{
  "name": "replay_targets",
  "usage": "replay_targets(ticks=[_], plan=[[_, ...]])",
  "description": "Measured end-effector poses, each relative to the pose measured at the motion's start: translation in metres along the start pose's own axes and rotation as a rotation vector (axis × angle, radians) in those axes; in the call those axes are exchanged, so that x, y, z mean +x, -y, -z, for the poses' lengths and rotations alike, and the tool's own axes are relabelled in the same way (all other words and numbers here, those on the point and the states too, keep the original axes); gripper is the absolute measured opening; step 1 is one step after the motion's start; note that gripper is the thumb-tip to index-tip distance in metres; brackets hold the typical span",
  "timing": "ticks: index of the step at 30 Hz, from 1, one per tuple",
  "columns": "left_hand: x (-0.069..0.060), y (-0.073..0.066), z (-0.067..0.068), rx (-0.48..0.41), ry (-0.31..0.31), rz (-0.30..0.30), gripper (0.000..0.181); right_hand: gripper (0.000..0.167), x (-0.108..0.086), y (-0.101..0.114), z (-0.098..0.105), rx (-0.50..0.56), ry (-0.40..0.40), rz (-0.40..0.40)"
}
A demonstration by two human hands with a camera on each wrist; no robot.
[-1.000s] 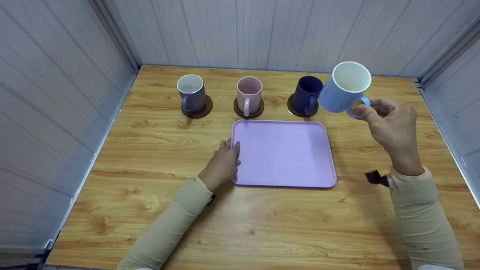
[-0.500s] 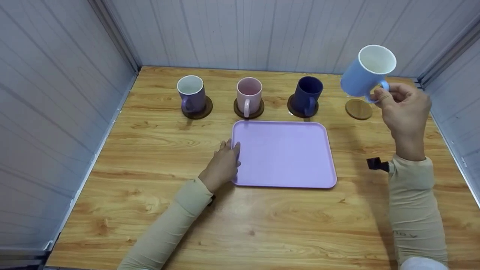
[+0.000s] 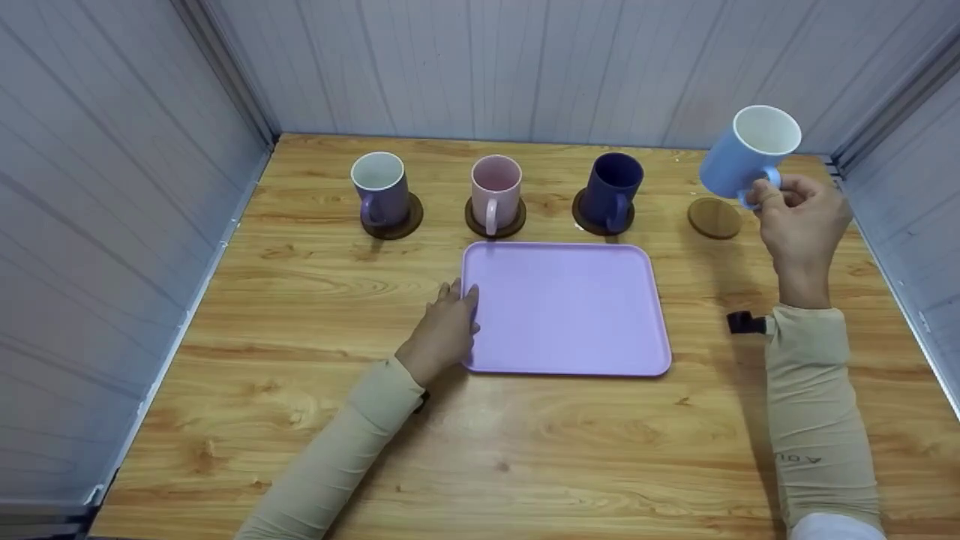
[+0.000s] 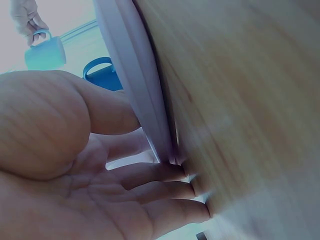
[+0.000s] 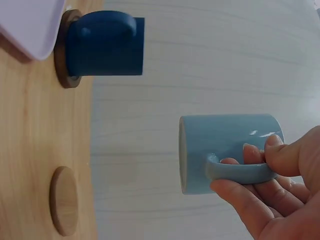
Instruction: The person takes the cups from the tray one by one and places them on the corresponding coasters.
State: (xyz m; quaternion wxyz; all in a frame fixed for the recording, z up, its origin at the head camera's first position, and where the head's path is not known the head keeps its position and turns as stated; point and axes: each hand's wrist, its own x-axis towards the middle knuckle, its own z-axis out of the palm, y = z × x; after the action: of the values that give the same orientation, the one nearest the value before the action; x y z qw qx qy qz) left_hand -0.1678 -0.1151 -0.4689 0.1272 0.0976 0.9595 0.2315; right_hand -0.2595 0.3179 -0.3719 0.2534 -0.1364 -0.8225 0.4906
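Note:
My right hand point(image 3: 802, 217) pinches the handle of a light blue mug point(image 3: 739, 161) with a white inside. The mug is held in the air, tilted a little, above and behind a bare round brown coaster point(image 3: 715, 218). On the lilac tray point(image 3: 570, 307), my left hand point(image 3: 439, 334) rests at the left edge. The left wrist view has its thumb point(image 4: 112, 110) and index finger on the inner side of the rim, while the other fingers lie fairly straight outside it, tips on the table.
Behind the tray stand a purple mug point(image 3: 382, 196), a pink mug point(image 3: 499, 191) and a dark blue mug point(image 3: 613, 191), each upright on a brown coaster. Light panel walls point(image 3: 510, 67) border the wooden table point(image 3: 540, 450) at the back and sides.
The right hand has carried the light blue mug rightward and back from beside the dark blue mug, then slightly lower, uncovering the coaster. The left hand and tray stay put.

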Motion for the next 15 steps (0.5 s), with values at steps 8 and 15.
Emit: replay_targets(ticks=[8, 15], plan=[[-0.001, 0.001, 0.000, 0.003, -0.012, -0.011, 0.065, 0.026, 0.010, -0.029, -0.010, -0.072, -0.024, -0.009], [-0.001, 0.000, -0.001, -0.004, -0.008, -0.007, 0.064, 0.031, 0.017, -0.052, -0.014, -0.174, -0.034, -0.044]])
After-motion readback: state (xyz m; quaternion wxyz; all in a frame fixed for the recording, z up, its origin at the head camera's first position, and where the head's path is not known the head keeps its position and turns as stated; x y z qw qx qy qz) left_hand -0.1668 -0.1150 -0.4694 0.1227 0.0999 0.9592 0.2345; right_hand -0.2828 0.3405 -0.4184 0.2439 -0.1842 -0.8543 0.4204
